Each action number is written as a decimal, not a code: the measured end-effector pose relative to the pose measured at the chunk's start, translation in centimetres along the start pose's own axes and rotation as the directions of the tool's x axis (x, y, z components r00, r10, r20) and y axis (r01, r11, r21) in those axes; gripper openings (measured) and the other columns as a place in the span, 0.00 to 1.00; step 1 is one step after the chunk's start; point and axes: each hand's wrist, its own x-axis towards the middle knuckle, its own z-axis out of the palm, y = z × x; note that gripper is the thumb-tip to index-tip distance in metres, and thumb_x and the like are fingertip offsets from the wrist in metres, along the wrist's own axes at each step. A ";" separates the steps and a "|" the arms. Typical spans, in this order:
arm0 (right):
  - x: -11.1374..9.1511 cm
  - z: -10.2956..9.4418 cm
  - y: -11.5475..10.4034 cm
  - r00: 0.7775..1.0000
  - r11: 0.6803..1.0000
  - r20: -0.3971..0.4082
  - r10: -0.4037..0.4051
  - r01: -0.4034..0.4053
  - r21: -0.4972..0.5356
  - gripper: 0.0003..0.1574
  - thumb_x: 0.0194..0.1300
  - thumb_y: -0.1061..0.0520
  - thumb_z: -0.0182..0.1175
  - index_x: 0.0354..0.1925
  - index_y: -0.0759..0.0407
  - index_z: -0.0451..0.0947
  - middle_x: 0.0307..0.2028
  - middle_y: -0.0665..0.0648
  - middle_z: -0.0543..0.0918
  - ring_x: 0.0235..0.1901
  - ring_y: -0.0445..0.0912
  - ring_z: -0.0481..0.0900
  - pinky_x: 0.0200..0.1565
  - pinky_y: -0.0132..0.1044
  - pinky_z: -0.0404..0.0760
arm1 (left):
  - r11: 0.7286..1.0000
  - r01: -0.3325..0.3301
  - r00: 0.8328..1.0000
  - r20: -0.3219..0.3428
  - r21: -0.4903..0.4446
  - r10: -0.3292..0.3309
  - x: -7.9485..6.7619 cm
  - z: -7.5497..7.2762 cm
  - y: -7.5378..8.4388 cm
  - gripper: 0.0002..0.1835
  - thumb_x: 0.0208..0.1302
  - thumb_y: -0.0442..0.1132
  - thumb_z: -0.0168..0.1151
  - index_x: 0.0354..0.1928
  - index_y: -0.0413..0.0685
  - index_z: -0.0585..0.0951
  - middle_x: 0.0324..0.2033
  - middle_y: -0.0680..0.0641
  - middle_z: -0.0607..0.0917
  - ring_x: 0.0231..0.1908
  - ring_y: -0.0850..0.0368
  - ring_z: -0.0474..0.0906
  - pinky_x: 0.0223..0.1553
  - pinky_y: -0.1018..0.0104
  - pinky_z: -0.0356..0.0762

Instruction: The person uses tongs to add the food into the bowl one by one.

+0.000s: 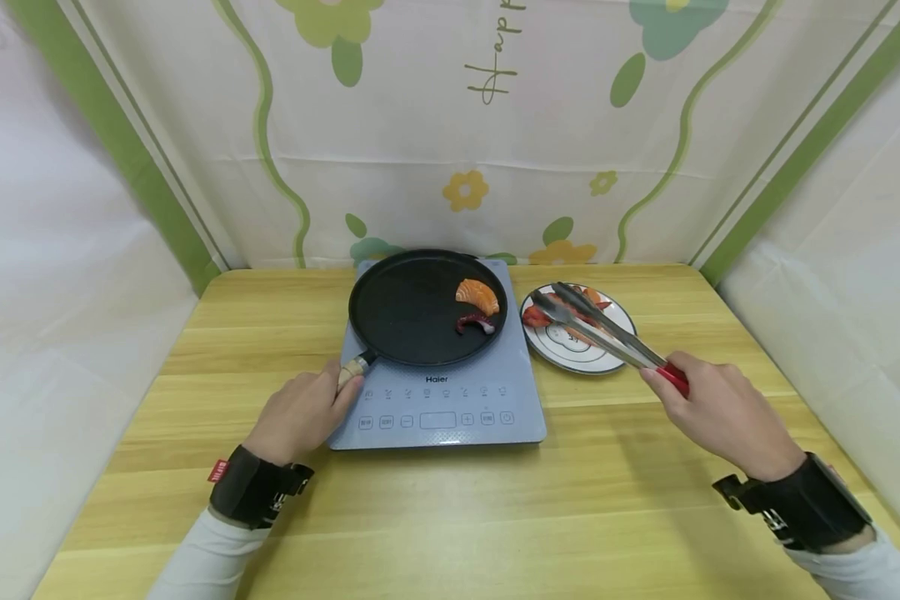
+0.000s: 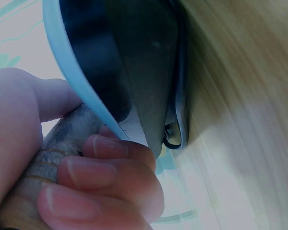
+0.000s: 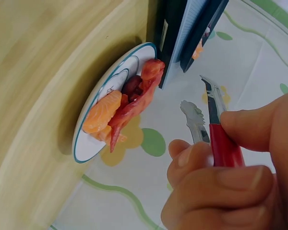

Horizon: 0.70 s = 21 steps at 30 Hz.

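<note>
My left hand (image 1: 300,417) grips the wooden handle (image 2: 62,143) of a flat black frying pan (image 1: 412,312), its fingers curled round it in the left wrist view. On the pan's right side lie an orange salmon piece (image 1: 477,296) and a dark red tentacle piece (image 1: 476,322). My right hand (image 1: 727,408) holds metal tongs (image 1: 607,333) by their red grip (image 3: 225,146). Above a white plate (image 1: 579,360) the tong tips are spread, with nothing between them. On that plate sit red and orange seafood pieces (image 3: 134,103), among them a salmon piece (image 3: 103,112).
Under the pan is a pale blue induction cooktop (image 1: 487,392) with a touch panel at its front. The plate stands just right of it on the wooden table (image 1: 450,517). A flowered white cloth (image 1: 405,125) hangs behind, and white cloth walls flank both sides.
</note>
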 end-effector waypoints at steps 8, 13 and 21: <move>-0.4 0.1 0.4 1.000 1.000 -0.014 -0.012 0.012 -0.012 0.22 0.72 0.38 0.47 0.27 0.49 0.67 0.17 0.48 0.61 0.13 0.41 0.58 0.17 0.35 0.57 | 1.000 0.002 1.000 -0.001 -0.004 -0.002 0.0 0.0 0.1 0.20 0.73 0.57 0.44 0.40 0.45 0.68 0.20 0.49 0.68 0.20 0.56 0.67 0.20 0.62 0.62; -0.6 0.1 0.6 1.000 1.000 -0.006 -0.002 0.002 -0.014 0.21 0.72 0.38 0.47 0.28 0.49 0.67 0.17 0.48 0.62 0.13 0.41 0.58 0.16 0.35 0.56 | 1.000 0.005 1.000 0.003 -0.009 -0.005 0.0 0.0 0.0 0.20 0.73 0.57 0.44 0.40 0.46 0.68 0.20 0.49 0.68 0.20 0.56 0.67 0.20 0.62 0.62; -0.9 0.1 0.9 1.000 1.000 0.009 0.004 -0.004 -0.028 0.22 0.72 0.38 0.47 0.27 0.50 0.67 0.17 0.48 0.61 0.13 0.41 0.57 0.16 0.35 0.56 | 1.000 0.003 1.000 -0.005 -0.002 -0.003 0.1 0.1 0.0 0.20 0.73 0.57 0.44 0.41 0.45 0.68 0.20 0.49 0.68 0.20 0.56 0.67 0.21 0.62 0.62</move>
